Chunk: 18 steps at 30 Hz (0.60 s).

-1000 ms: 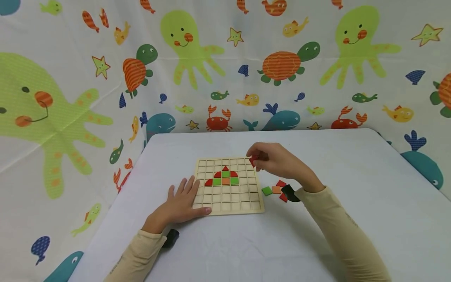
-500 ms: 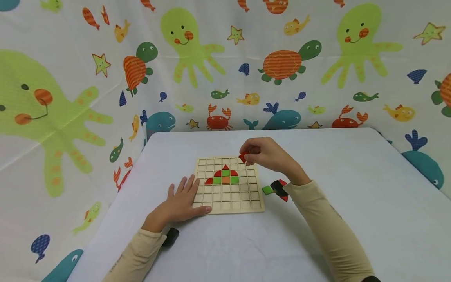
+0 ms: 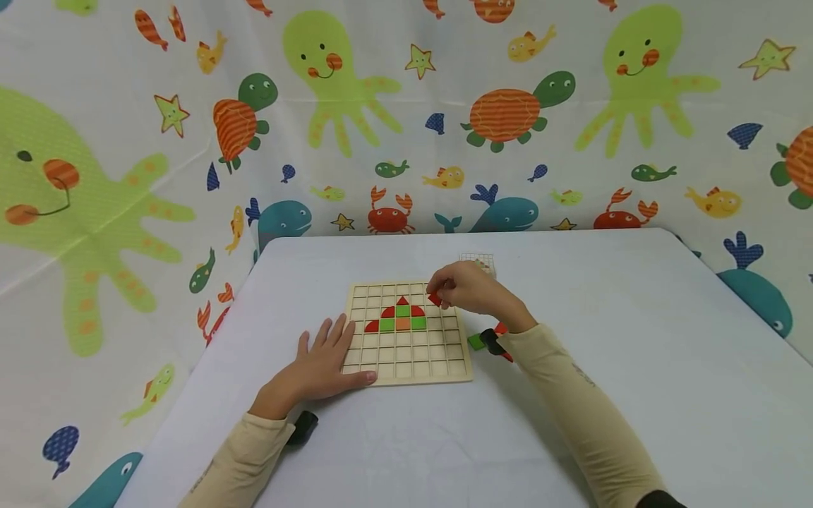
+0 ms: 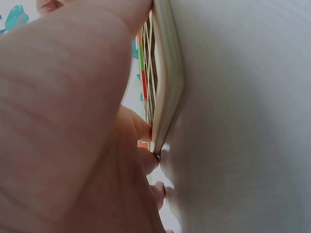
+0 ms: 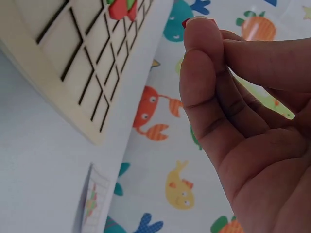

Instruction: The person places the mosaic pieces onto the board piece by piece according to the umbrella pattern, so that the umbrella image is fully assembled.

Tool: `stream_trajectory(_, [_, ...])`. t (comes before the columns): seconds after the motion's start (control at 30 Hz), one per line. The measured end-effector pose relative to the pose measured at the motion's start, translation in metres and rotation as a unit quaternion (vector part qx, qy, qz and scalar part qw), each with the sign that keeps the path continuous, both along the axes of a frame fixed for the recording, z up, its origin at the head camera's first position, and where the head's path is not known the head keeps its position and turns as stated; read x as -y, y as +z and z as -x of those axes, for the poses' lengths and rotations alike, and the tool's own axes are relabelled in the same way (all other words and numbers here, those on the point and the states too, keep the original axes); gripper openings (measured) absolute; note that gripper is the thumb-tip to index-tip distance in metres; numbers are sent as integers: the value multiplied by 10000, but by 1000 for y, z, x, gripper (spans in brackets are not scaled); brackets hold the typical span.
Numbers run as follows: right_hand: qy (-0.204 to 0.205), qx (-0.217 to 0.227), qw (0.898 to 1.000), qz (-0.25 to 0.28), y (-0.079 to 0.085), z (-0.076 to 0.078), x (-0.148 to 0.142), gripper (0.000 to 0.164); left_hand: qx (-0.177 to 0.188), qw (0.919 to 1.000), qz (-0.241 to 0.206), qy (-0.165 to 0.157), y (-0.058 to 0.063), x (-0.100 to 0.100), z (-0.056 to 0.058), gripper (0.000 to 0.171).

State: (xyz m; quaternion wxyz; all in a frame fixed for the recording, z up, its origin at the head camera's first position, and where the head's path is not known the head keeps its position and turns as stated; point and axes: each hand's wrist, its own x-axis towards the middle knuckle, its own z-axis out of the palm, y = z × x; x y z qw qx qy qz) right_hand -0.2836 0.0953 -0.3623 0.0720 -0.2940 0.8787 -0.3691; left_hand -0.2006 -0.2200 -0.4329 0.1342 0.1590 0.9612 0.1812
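A square wooden grid board (image 3: 406, 360) lies on the white table. My left hand (image 3: 320, 367) rests with spread, straight fingers along its left edge, thumb over the front edge; the left wrist view shows fingertips (image 4: 149, 160) at the board's side. My right hand (image 3: 473, 288) pinches a small red tile (image 3: 435, 299) above the board's back right part. Only a sliver of that red tile (image 5: 185, 23) shows past the fingertips in the right wrist view. Several pieces in the grid form a stepped shape: a red triangle (image 3: 403, 301), green squares (image 3: 386, 324), an orange square (image 3: 403, 324) and rounded red pieces (image 3: 372, 327).
Loose pieces, a green tile (image 3: 476, 341) and a red one (image 3: 501, 328), lie right of the board, partly hidden by the right wrist's black camera (image 3: 492, 341). A printed grid card (image 3: 476, 258) lies behind the right hand. A patterned curtain (image 3: 381, 113) hangs beyond the table.
My right hand has moved left with the red tile, from the board's back right corner to over its grid, then slightly lower. The printed card has come into sight. My left hand stays put.
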Motion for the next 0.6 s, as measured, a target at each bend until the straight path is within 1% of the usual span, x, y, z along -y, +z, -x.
stream_trajectory(0.2, [101, 129, 9996, -242, -9, 3, 3, 11, -33, 10000, 53, -13, -2, 0, 1, 116])
stream_trajectory(0.43, [189, 175, 9983, -518, -17, 6, 5, 15, -70, 10000, 25, -29, -3, 1, 2, 116])
stream_trajectory(0.6, [316, 65, 9960, -828, -22, 9, 7, 15, -79, 9999, 88, 2, -3, 0, 2, 116])
